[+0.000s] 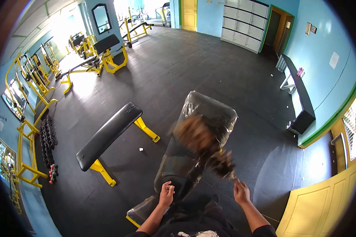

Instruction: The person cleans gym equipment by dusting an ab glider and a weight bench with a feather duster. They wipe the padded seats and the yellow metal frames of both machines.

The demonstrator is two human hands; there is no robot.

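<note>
My right hand [241, 192] is closed round the handle end of a feather duster [199, 136], whose brown feathers are smeared by motion. The duster's head overlaps the upper pad of a black padded bench [213, 102], which has a worn, shiny, wrinkled cover. Over the lower part of that same bench, my left hand [167, 193] hovers with loosely curled fingers and nothing in it. To the left stands a flat black bench [110, 134] on yellow legs.
A small white scrap [141, 149] lies on the black floor between the benches. Dumbbells [47, 140] line the left wall near yellow gym machines [31, 79]. On the right are a long black bench [298, 89] and a yellow door [324, 205]. White lockers [243, 23] stand at the back.
</note>
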